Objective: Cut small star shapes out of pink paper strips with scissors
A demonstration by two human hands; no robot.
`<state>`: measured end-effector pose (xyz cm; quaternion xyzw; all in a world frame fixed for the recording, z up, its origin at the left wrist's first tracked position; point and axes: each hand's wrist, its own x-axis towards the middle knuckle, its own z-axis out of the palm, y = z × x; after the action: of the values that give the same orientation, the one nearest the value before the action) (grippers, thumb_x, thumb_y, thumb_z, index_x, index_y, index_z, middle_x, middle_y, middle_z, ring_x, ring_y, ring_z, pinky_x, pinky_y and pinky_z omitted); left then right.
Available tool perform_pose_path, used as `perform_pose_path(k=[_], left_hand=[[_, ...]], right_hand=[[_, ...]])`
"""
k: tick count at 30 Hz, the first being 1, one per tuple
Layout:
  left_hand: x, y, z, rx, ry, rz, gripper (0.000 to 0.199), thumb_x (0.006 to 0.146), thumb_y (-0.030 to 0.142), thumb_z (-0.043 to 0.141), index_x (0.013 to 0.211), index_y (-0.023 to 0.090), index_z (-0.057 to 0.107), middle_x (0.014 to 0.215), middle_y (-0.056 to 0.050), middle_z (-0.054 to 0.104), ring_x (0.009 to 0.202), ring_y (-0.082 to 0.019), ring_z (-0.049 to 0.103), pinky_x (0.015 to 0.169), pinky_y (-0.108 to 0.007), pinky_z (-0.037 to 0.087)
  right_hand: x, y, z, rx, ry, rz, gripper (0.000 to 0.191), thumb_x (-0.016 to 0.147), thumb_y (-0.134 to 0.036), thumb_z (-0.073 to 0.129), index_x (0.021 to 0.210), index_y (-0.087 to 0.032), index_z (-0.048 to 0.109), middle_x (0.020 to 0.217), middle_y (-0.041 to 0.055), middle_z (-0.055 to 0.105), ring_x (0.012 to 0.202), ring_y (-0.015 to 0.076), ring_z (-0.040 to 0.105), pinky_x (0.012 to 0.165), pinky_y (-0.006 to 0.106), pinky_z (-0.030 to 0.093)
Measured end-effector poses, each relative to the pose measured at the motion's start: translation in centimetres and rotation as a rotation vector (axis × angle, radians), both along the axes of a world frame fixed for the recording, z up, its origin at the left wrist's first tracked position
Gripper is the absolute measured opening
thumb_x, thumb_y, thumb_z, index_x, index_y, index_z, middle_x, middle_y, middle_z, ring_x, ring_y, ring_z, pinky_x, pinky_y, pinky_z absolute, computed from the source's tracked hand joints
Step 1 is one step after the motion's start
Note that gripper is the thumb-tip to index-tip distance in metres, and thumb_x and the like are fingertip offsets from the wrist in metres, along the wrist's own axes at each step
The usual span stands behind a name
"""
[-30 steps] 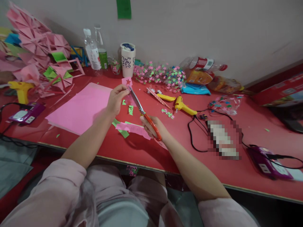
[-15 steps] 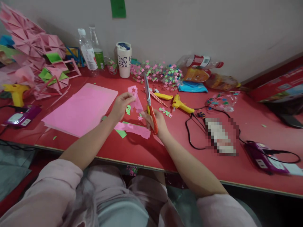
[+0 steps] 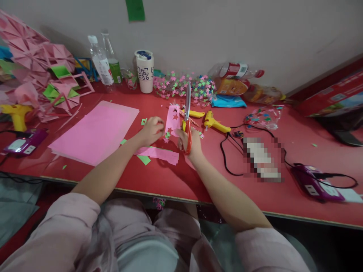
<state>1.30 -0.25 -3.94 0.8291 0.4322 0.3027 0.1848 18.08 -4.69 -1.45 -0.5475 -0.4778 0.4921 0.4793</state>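
My right hand (image 3: pixel 191 143) is closed round the orange-handled scissors (image 3: pixel 187 113), whose blades point up towards the wall. A pink paper strip with star-shaped cutouts (image 3: pixel 171 120) rises beside its fingertips; whether they grip it is unclear. Just left of that strip, my left hand (image 3: pixel 153 130) has loosely curled fingers, slightly apart, with nothing visible in them. Small green and pink stars (image 3: pixel 167 136) lie between my hands. Nearer me are pink strips (image 3: pixel 159 154) over green paper (image 3: pixel 144 160). A green cut scrap (image 3: pixel 144 121) lies behind my left hand.
Pink sheets (image 3: pixel 93 132) lie left on the red table (image 3: pixel 159 181). A cup (image 3: pixel 145 71), bottles (image 3: pixel 102 66) and star-filled bags (image 3: pixel 181 86) line the wall. The yellow glue gun (image 3: pixel 217 124) and black cable (image 3: pixel 222 153) are right; pink folded paper (image 3: pixel 39 56) stands left.
My left hand has let go of the star-cut pink strip. That strip has shifted right, beside my right fingertips. The scissors have turned more upright, and the view has shifted slightly.
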Motion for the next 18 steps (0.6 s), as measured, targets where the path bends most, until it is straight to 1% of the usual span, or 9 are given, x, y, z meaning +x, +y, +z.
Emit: perform_pose_path(k=[2,4,6,8,11,12,14,16,18], left_hand=[[0.5,-0.3,-1.0,0.062,0.205,-0.034,0.027,0.083,0.032,0.044,0.073,0.015,0.062,0.114,-0.015,0.053,0.111,-0.029,0.046,0.098,-0.052,0.033],[0.8,-0.6,-1.7,0.101,0.36,-0.059,0.029,0.085,0.031,0.042,0.084,0.013,0.065,0.114,-0.018,0.053,0.115,-0.032,0.044,0.099,-0.054,0.032],[1.0,-0.7,-2.0,0.146,0.427,-0.06,0.029,0.085,0.03,0.042,0.089,0.012,0.065,0.113,-0.019,0.054,0.119,-0.033,0.043,0.104,-0.055,0.028],[0.9,-0.7,-1.7,0.17,0.408,-0.024,0.03,0.083,0.033,0.047,0.09,0.01,0.064,0.116,-0.02,0.054,0.12,-0.033,0.043,0.106,-0.054,0.026],[0.7,-0.6,-0.7,0.13,0.234,0.068,0.029,0.075,0.033,0.056,0.089,0.009,0.062,0.119,-0.02,0.053,0.115,-0.032,0.046,0.101,-0.051,0.033],[0.7,-0.5,-0.3,0.095,0.139,0.088,0.024,0.074,0.029,0.055,0.087,0.01,0.062,0.115,-0.018,0.055,0.111,-0.03,0.048,0.099,-0.049,0.035],[0.6,-0.5,0.5,-0.053,-0.114,0.102,0.014,0.069,0.017,0.05,0.078,0.012,0.06,0.096,-0.012,0.061,0.094,-0.023,0.054,0.088,-0.042,0.043],[0.6,-0.6,1.1,-0.322,-0.417,-0.03,0.021,0.062,0.012,0.048,0.08,0.014,0.058,0.08,-0.005,0.061,0.076,-0.016,0.056,0.073,-0.033,0.046],[0.6,-1.0,1.5,-0.563,-0.612,-0.195,0.024,0.06,0.013,0.049,0.082,0.014,0.059,0.072,-0.001,0.06,0.065,-0.011,0.055,0.065,-0.028,0.045]], right_hand=[[-0.1,-0.1,0.0,0.005,0.002,0.015,0.033,0.071,-0.034,0.065,0.068,-0.024,0.034,0.036,-0.0105,0.033,0.028,0.0085,0.036,0.03,0.022,0.029],[-0.2,-0.3,0.1,0.004,-0.001,0.033,0.031,0.071,-0.034,0.064,0.07,-0.024,0.035,0.036,-0.011,0.032,0.028,0.0084,0.035,0.03,0.021,0.03],[-0.3,-0.5,0.1,0.001,-0.011,0.05,0.03,0.071,-0.033,0.064,0.07,-0.023,0.036,0.035,-0.0114,0.033,0.027,0.0082,0.035,0.03,0.021,0.03],[-0.4,-0.6,0.1,0.006,-0.014,0.057,0.027,0.072,-0.032,0.063,0.068,-0.023,0.037,0.033,-0.0112,0.034,0.026,0.0079,0.035,0.029,0.021,0.03],[-0.4,-0.6,0.1,0.03,-0.003,0.062,0.026,0.071,-0.029,0.063,0.067,-0.022,0.038,0.033,-0.0109,0.035,0.026,0.0075,0.035,0.029,0.02,0.03],[-0.4,-0.6,0.2,0.038,0.003,0.067,0.027,0.071,-0.029,0.063,0.066,-0.022,0.038,0.033,-0.0109,0.035,0.026,0.0074,0.035,0.029,0.02,0.03],[-0.3,-0.7,0.2,0.05,0.01,0.075,0.027,0.07,-0.028,0.064,0.065,-0.022,0.038,0.033,-0.0108,0.036,0.026,0.0072,0.036,0.029,0.02,0.029],[-0.3,-0.7,0.1,0.057,0.014,0.077,0.028,0.071,-0.029,0.064,0.065,-0.022,0.038,0.034,-0.0108,0.036,0.026,0.0069,0.035,0.029,0.02,0.028],[-0.3,-0.6,0.0,0.054,0.021,0.072,0.028,0.072,-0.03,0.063,0.065,-0.022,0.038,0.034,-0.0109,0.036,0.026,0.0068,0.035,0.028,0.02,0.027]])
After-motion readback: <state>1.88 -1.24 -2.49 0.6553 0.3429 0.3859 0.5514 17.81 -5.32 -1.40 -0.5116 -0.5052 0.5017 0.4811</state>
